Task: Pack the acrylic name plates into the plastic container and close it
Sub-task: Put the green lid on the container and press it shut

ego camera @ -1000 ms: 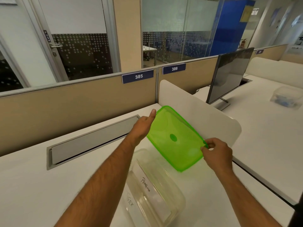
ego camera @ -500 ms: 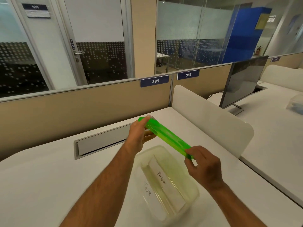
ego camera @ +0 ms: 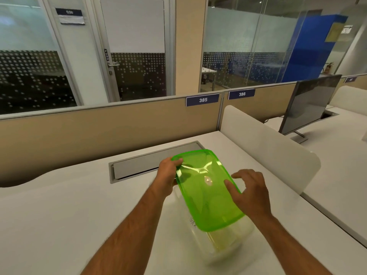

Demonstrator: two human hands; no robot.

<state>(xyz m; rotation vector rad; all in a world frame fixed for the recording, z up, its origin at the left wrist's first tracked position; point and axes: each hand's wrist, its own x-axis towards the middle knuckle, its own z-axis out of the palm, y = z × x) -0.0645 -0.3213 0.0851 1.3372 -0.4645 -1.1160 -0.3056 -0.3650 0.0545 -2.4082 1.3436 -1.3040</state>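
Observation:
A translucent green lid (ego camera: 206, 193) lies flat over the clear plastic container (ego camera: 228, 241) on the white desk. My left hand (ego camera: 168, 173) grips the lid's far left corner, thumb on top. My right hand (ego camera: 250, 191) hovers at the lid's right edge with fingers spread, and its thumb touches the lid's top. Through the container's wall I see part of a name plate (ego camera: 193, 222) with handwritten letters. The rest of the plates are hidden under the lid.
A grey cable-tray flap (ego camera: 143, 165) is set into the desk behind the container. A white divider panel (ego camera: 268, 143) stands to the right. A monitor (ego camera: 309, 102) is on the neighbouring desk. A beige partition (ego camera: 99, 126) runs along the back.
The lid was held tilted above the open container by both hands. It has turned flat and come down onto the container. My right hand has let go of its edge and opened.

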